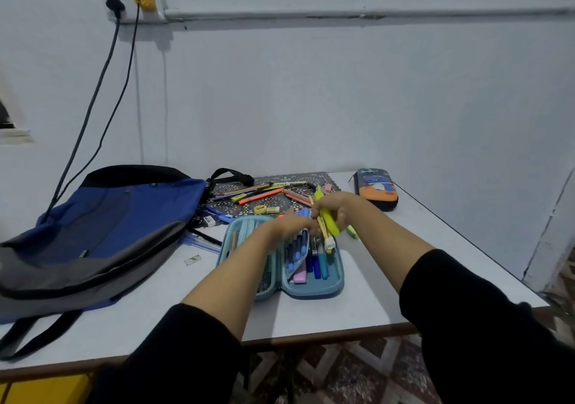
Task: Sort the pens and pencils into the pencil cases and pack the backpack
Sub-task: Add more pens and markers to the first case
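Two hands over my pencil case (314,293), near table (373,279) edge.
Right hand (337,209) grips yellow pens (329,223) above its far end; left hand (289,226) flat.

R grip (334,214) clutches yellow highlighter (330,224) + pencils (322,230) over open blue case (314,293), mid bench (373,279). L grip (289,225), fingers straight, at case's middle flap. Loose pens (261,195) on far mat (281,201). Backpack (102,226) left, printed case (376,189) far right, zipped.
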